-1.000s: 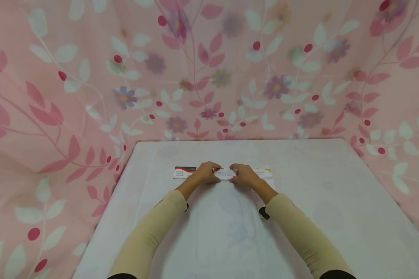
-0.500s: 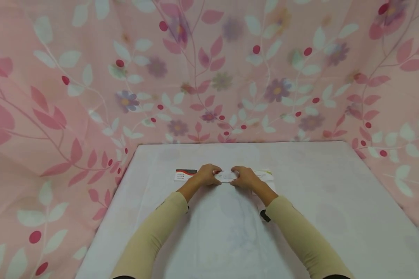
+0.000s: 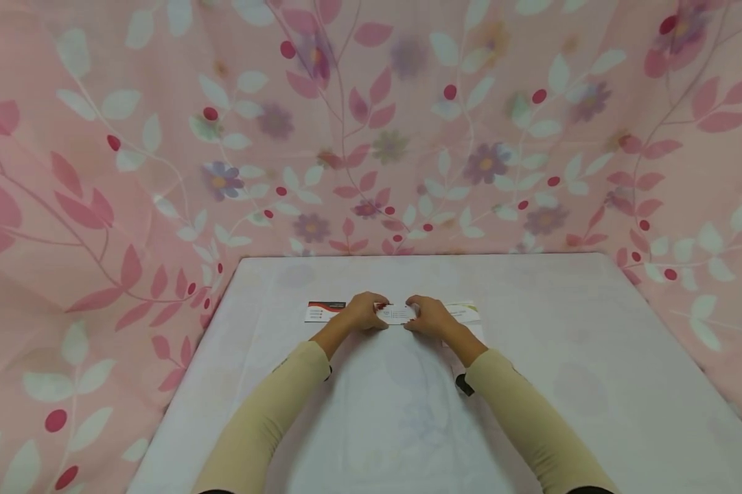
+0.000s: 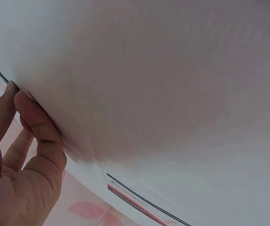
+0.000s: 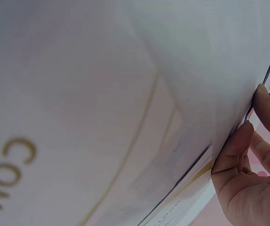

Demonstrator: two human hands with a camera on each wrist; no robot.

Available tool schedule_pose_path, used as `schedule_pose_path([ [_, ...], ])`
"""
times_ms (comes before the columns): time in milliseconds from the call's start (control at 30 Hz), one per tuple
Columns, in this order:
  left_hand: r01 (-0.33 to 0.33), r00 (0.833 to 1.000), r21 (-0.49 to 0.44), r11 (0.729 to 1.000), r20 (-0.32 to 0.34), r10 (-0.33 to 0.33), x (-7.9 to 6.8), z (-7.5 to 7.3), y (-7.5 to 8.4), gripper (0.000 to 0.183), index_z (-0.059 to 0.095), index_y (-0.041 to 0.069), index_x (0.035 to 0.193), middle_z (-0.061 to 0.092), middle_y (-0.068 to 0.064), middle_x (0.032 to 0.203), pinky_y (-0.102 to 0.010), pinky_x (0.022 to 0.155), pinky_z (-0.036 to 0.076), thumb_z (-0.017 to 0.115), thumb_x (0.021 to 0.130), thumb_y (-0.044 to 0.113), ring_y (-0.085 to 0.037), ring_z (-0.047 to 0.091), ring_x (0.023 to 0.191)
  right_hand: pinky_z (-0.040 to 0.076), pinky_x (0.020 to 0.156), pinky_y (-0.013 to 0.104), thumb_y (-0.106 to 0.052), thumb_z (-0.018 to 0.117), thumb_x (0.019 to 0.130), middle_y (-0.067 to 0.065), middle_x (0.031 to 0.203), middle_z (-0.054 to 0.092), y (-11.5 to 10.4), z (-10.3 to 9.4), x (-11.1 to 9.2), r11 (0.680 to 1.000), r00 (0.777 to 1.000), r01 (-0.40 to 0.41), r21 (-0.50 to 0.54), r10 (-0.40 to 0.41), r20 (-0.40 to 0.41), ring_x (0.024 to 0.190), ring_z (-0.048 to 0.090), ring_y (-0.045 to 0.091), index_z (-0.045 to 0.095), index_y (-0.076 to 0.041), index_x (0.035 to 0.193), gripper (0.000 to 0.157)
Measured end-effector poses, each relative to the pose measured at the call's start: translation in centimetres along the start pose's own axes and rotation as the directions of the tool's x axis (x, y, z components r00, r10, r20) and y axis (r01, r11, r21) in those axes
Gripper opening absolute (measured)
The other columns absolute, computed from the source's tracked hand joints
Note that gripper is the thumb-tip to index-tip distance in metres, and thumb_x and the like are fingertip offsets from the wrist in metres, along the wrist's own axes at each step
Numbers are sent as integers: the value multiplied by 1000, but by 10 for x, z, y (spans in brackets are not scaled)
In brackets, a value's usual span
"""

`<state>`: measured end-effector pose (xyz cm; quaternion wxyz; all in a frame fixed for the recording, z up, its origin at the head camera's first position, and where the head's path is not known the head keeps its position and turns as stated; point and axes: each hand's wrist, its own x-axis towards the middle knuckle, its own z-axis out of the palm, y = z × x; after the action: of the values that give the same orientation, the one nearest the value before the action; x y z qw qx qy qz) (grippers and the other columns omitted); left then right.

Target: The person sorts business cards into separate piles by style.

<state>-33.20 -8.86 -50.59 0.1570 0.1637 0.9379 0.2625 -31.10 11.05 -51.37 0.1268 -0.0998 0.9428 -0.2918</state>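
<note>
A white printed card lies at the middle of the white table, between my two hands. The left hand grips its left end with thumb and fingers, and the right hand grips its right end the same way. Seen from the wrists, the left hand and the right hand each pinch along a thin dark edge near the table surface. Left of the left hand lies a black, red and white card. A white card with a green-yellow corner lies partly hidden behind the right hand.
Close to the right wrist is a white paper or card with gold letters, mostly under the forearm in the head view. The white-covered table extends around the cards. A pink floral cloth hangs behind and at the sides.
The head view has shifted slightly. Both hands keep their grip on the middle card, and the cards on either side have not visibly moved on the table.
</note>
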Motion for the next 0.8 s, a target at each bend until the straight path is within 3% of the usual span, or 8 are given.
schedule_pose_path([
  [300, 44, 999, -54, 998, 13, -44, 1, -1, -5, 59, 61, 14, 130, 60, -9, 106, -36, 86, 44, 86, 77, 24, -21, 53, 94, 42, 74, 33, -21, 80, 83, 7, 88, 59, -2, 0, 2, 1000, 1000, -22, 7, 22, 0, 80, 52, 20, 57, -10, 134, 57],
  [533, 54, 998, -80, 995, 19, -52, 2, 2, -10, 55, 64, 14, 126, 58, -7, 96, -28, 72, 44, 86, 77, 23, -19, 53, 85, 41, 73, 33, -21, 81, 82, 7, 87, 58, 0, 2, 0, 1000, 1000, -18, 0, 18, -16, 79, 51, 20, 58, -7, 131, 56],
  [800, 30, 999, -112, 993, -16, -32, 0, 2, -10, 51, 65, 12, 123, 57, -7, 91, -25, 67, 44, 86, 76, 19, -18, 54, 81, 39, 73, 32, -20, 82, 81, 8, 88, 55, 0, 5, 2, 999, 998, 14, -33, -16, -58, 81, 49, 20, 61, -5, 129, 54],
])
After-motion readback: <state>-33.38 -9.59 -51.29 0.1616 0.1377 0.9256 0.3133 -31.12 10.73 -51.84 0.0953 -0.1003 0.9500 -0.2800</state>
